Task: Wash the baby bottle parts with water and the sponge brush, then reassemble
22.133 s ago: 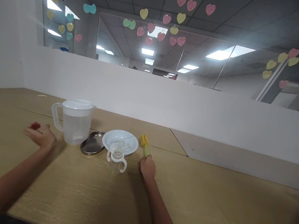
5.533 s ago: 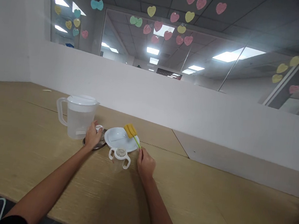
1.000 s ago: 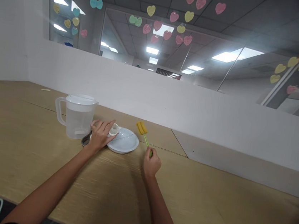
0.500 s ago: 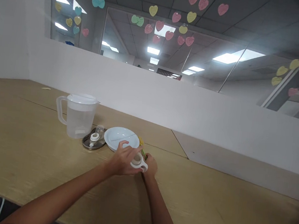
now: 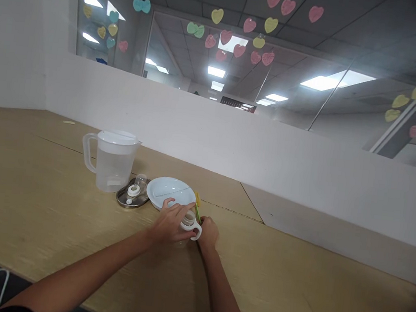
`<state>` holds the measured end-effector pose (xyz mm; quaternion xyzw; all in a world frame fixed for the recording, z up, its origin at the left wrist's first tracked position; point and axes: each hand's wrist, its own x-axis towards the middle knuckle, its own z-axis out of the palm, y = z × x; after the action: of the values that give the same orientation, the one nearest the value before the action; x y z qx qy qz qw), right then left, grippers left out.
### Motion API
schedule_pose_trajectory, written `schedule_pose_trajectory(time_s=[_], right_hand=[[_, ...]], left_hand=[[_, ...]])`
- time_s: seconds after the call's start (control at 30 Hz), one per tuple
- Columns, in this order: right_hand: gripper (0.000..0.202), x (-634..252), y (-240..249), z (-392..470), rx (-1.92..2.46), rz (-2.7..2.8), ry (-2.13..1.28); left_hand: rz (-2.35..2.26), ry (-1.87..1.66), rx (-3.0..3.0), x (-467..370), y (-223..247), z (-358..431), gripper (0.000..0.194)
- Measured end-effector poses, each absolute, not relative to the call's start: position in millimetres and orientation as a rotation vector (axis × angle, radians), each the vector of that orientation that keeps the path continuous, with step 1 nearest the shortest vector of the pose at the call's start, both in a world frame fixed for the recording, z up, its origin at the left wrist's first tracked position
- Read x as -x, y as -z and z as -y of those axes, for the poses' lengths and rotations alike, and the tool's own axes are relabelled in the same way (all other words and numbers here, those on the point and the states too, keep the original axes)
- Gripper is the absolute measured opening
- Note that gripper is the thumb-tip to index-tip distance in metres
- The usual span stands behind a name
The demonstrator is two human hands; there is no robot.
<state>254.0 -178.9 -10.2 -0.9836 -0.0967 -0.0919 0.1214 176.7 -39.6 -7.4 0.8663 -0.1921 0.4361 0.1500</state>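
left hand (image 5: 168, 224) half-curled, gripping clear handled bottle (image 5: 187, 220) near the bench's (image 5: 134, 278) front edge; right hand (image 5: 208, 233) closing round yellow-headed brush (image 5: 198, 206). white bowl (image 5: 168, 191) sitting just beyond, metal tray (image 5: 123, 197) beside it.

The tabletop (image 5: 70, 240) looks like pale, faintly grained wood with a slight sheen. The pitcher (image 5: 114, 165) is translucent plastic, the kidney-shaped tray (image 5: 123, 198) shiny smooth metal, and the white bowl (image 5: 155, 188) smooth and glossy.

Tan tbl (image 5: 274, 264) w/ lidded pitcher (image 5: 114, 165), metal tray (image 5: 122, 198), wht bowl (image 5: 167, 186) & pale scrap (image 5: 68, 122).
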Motion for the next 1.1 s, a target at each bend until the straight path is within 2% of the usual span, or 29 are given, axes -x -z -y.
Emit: schedule_pose_trajectory(time_s=[0.1,0.2,0.33,0.5,0.6,0.8,1.1], right_hand=[[0.023,-254,10,179,2.866,0.278,0.262],[0.026,-255,10,179,2.849,0.274,0.271],[0.026,-257,11,179,2.820,0.261,0.286],[0.025,-260,15,179,2.799,0.220,0.307],[0.025,-261,16,180,2.792,0.220,0.315],[0.024,-261,15,179,2.782,0.218,0.321],[0.025,-260,14,180,2.781,0.209,0.309]], left_hand=[[0.476,-1.347,-2.424,-174,-6,22,0.046],[0.141,-1.526,-2.264,-179,-11,-12,0.026],[-0.262,-1.582,-2.128,-193,-1,-64,0.025],[-0.505,-1.142,-2.574,-202,14,-94,0.027],[-0.491,-0.930,-2.805,-203,20,-95,0.028],[-0.455,-0.765,-2.904,-209,30,-97,0.027],[-0.366,-0.831,-2.954,-208,26,-96,0.022]])
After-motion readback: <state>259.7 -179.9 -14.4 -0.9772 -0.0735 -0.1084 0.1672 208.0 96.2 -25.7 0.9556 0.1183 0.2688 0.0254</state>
